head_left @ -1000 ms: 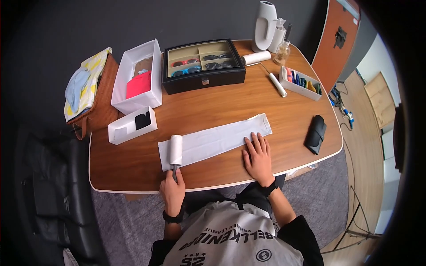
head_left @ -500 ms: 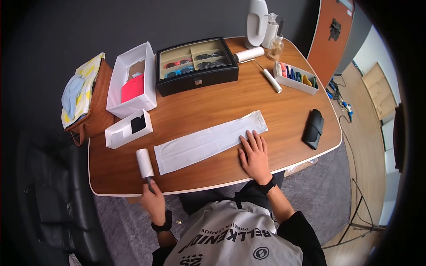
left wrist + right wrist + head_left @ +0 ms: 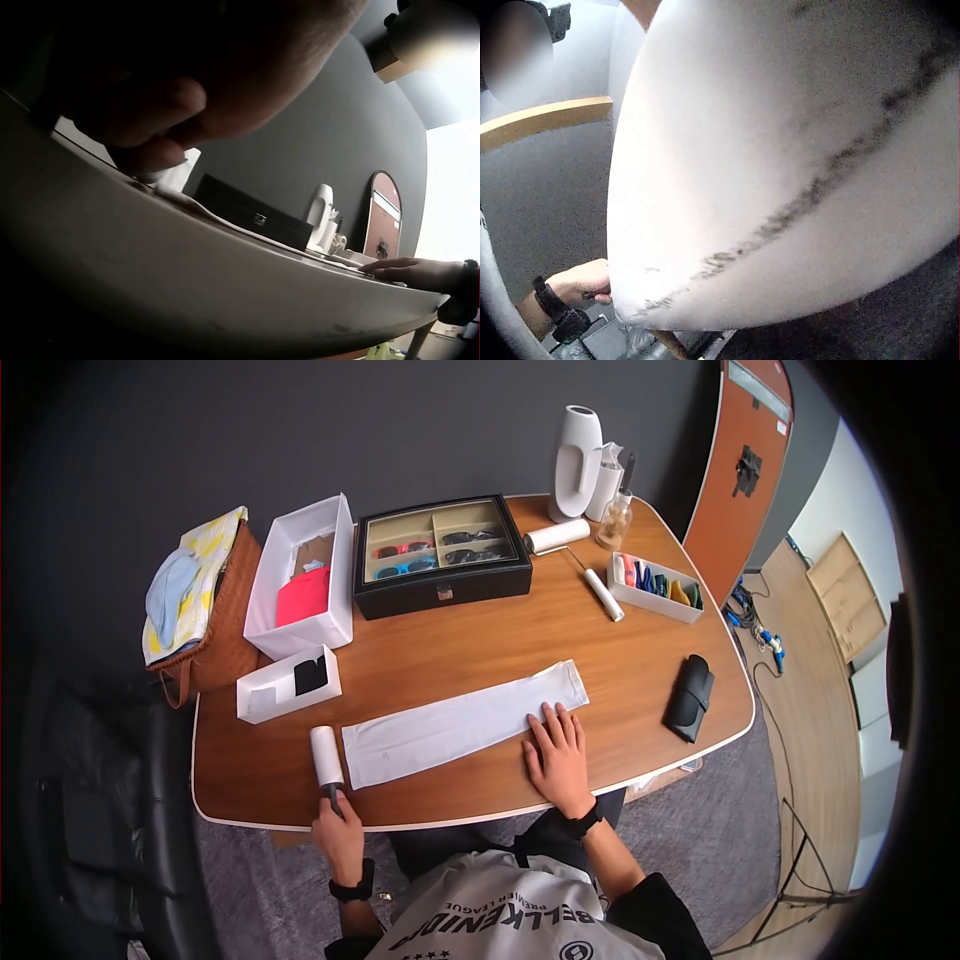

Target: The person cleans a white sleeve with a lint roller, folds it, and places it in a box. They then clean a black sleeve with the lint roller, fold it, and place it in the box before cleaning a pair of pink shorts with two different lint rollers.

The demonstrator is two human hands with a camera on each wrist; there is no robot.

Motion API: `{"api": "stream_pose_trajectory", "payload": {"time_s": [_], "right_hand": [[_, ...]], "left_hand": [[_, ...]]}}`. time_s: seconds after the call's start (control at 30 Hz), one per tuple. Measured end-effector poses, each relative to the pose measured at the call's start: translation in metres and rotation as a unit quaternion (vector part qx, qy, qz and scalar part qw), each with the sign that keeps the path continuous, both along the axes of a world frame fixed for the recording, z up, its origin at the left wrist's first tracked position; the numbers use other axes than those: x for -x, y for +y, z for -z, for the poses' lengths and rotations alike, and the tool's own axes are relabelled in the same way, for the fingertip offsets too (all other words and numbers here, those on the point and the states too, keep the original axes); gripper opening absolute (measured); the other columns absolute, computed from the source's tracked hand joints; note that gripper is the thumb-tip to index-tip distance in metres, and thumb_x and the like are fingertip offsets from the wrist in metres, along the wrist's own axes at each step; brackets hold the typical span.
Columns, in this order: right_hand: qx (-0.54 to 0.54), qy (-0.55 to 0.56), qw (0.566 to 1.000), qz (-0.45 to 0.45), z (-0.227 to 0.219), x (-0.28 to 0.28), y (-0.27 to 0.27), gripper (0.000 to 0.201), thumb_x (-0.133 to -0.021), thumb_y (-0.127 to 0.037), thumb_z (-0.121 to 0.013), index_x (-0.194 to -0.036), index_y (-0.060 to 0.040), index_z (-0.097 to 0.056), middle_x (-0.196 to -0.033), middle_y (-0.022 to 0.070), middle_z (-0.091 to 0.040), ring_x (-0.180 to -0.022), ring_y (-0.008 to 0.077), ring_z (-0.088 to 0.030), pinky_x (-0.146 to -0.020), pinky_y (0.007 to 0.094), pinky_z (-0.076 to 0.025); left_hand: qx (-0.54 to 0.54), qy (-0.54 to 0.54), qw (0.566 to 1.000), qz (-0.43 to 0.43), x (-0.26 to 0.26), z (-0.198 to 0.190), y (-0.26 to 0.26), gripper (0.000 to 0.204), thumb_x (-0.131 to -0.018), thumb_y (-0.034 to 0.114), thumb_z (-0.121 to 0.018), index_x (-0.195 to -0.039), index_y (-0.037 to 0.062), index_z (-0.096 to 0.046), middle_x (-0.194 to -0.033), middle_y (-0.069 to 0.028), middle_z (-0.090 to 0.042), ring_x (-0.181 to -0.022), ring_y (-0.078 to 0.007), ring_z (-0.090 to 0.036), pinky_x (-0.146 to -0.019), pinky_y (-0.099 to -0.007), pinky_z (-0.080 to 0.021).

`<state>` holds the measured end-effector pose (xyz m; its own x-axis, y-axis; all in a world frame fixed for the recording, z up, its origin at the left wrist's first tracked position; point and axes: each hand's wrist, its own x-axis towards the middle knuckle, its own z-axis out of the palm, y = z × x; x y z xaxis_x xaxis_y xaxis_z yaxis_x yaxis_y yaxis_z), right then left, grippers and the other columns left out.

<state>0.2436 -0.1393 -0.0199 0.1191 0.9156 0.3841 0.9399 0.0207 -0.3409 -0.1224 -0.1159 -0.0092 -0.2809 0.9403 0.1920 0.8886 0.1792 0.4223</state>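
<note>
In the head view a pale fabric sleeve (image 3: 450,728) lies flat and slightly slanted on the wooden table. The left hand (image 3: 338,838) grips the dark handle of a white lint roller (image 3: 325,756), which rests just left of the sleeve's left end, apart from it. The right hand (image 3: 560,765) lies with fingers spread, fingertips on the sleeve near its right end. The left wrist view has the left hand (image 3: 187,90) large and dark, its curled fingers at the table edge, and the right hand (image 3: 412,273) flat on the tabletop. The right wrist view mostly shows a white surface.
Behind the sleeve stand a black glasses case (image 3: 440,600), a large white box (image 3: 345,575) and a small white box (image 3: 290,705). A second roller (image 3: 603,596), a box of rolled items (image 3: 655,603) and a black pouch (image 3: 689,698) are at the right.
The left hand has moved the roller off the sleeve's left end to the bare wood at its left. The right hand keeps its place on the sleeve. The head view has shifted.
</note>
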Motion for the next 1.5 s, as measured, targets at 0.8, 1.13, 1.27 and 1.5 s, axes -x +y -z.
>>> {"api": "stream_pose_trajectory", "payload": {"time_s": [0.8, 1.13, 1.27, 1.5], "right_hand": [[0.006, 0.006, 1.0, 0.002, -0.006, 0.001, 0.0, 0.044, -0.1, -0.024, -0.062, -0.139, -0.0051, -0.064, -0.154, 0.0211, -0.053, -0.147, 0.0426, -0.042, -0.123, 0.0566, -0.029], [0.011, -0.004, 1.0, 0.001, -0.005, 0.001, 0.0, 0.042, -0.1, -0.024, -0.062, -0.138, -0.005, -0.065, -0.154, 0.0214, -0.053, -0.147, 0.0427, -0.042, -0.123, 0.0565, -0.029], [0.013, -0.004, 1.0, 0.001, -0.003, 0.002, 0.001, 0.043, -0.1, -0.024, -0.062, -0.138, -0.0052, -0.065, -0.154, 0.0213, -0.052, -0.148, 0.0423, -0.042, -0.124, 0.0564, -0.028], [0.013, -0.011, 1.0, 0.002, -0.002, 0.001, 0.001, 0.043, -0.1, -0.023, -0.062, -0.138, -0.0054, -0.065, -0.154, 0.021, -0.053, -0.148, 0.0418, -0.042, -0.124, 0.0561, -0.028]], "left_hand": [[-0.025, -0.009, 1.0, -0.012, -0.006, -0.006, -0.006, 0.039, -0.107, 0.04, -0.053, -0.096, 0.0066, -0.068, -0.074, -0.0272, -0.069, -0.073, -0.0512, -0.068, -0.064, -0.0604, -0.051], [0.062, -0.036, 0.991, 0.11, -0.065, -0.007, -0.012, 0.035, -0.106, 0.037, -0.056, -0.097, 0.0052, -0.067, -0.072, -0.0269, -0.068, -0.072, -0.0516, -0.067, -0.065, -0.0604, -0.052], [0.045, -0.016, 0.999, 0.006, -0.024, -0.004, -0.005, 0.036, -0.107, 0.035, -0.054, -0.097, 0.0033, -0.068, -0.076, -0.0284, -0.069, -0.075, -0.0515, -0.069, -0.066, -0.0603, -0.052], [0.026, 0.021, 0.998, -0.058, 0.003, -0.016, -0.012, 0.038, -0.108, 0.037, -0.053, -0.094, 0.0043, -0.066, -0.078, -0.0274, -0.07, -0.076, -0.0503, -0.069, -0.064, -0.0591, -0.052]]}}
